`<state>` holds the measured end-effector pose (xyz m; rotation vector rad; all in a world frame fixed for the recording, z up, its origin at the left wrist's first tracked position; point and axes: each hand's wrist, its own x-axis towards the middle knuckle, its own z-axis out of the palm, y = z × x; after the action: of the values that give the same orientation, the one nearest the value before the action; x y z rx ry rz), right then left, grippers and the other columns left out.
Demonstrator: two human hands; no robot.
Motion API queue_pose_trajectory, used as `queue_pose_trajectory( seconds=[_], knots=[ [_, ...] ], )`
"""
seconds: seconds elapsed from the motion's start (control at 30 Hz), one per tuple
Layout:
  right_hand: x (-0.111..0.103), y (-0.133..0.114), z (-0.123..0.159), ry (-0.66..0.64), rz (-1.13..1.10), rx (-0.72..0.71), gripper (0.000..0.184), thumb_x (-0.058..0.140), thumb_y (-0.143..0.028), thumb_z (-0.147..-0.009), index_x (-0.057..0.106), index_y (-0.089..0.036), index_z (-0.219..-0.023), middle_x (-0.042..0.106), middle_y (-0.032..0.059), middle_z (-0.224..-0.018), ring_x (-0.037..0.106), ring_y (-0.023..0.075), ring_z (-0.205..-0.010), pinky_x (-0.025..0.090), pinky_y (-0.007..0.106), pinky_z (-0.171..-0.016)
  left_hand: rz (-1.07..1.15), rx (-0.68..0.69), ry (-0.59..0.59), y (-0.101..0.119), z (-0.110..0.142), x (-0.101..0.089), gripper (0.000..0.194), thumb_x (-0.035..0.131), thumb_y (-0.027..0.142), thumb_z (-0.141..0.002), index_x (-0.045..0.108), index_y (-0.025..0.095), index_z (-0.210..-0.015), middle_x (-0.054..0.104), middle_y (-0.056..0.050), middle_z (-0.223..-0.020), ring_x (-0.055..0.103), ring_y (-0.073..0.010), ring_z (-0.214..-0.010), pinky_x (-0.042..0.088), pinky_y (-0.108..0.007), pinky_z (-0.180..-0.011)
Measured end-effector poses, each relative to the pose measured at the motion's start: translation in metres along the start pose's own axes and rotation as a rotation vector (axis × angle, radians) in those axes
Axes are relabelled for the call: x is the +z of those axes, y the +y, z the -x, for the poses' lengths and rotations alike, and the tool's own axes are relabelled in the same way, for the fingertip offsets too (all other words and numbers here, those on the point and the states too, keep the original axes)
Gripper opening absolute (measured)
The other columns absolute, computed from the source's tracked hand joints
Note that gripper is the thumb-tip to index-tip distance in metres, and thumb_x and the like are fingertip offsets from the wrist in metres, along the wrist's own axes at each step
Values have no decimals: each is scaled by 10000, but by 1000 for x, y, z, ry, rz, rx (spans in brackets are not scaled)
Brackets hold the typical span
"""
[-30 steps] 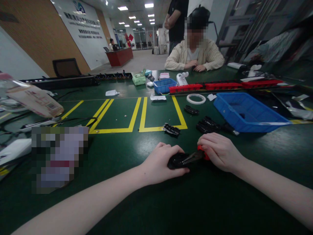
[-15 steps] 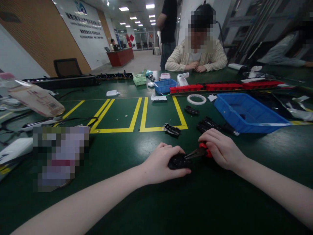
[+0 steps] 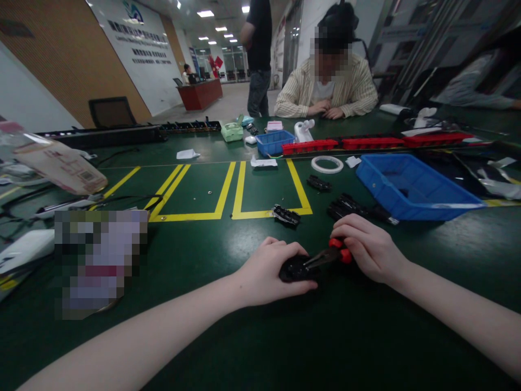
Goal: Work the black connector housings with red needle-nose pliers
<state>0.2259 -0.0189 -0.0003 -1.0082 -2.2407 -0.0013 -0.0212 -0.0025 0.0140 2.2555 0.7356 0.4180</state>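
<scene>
Two bare hands work over a green table (image 3: 252, 353), to the near left of a large blue bin (image 3: 374, 178). The left hand (image 3: 271, 269), farther from the bin, grasps a black part (image 3: 293, 270), thumb on the near side, fingers on the far side. The right hand (image 3: 368, 250), closer to the bin, has its fingers wrapped around red-handled pliers (image 3: 330, 253). Their tips meet the top of the part; whether they pinch anything there is too small to tell.

Work on this part looks under way rather than finished: the tips are at it and it is in hand. Left of the bin lie more black pieces: a clump (image 3: 345, 207) just beside it, one loose piece (image 3: 319, 183) near it and another (image 3: 286, 215) farther off. Whether these are done or waiting cannot be told.
</scene>
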Motion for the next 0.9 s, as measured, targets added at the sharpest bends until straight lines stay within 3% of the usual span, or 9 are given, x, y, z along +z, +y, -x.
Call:
queue_pose_trajectory(
  seconds=[0.9],
  knots=[
    [-1, -2, -4, -38, 4, -30, 256, 354, -223, -950, 580, -190, -835, 590, 67, -818, 569, 157, -725, 483, 285, -615, 17, 3, 20, 1, 1, 0, 305, 722, 383, -792, 583, 196, -989, 665, 6, -925, 606, -179, -842, 398, -360, -904]
  ],
)
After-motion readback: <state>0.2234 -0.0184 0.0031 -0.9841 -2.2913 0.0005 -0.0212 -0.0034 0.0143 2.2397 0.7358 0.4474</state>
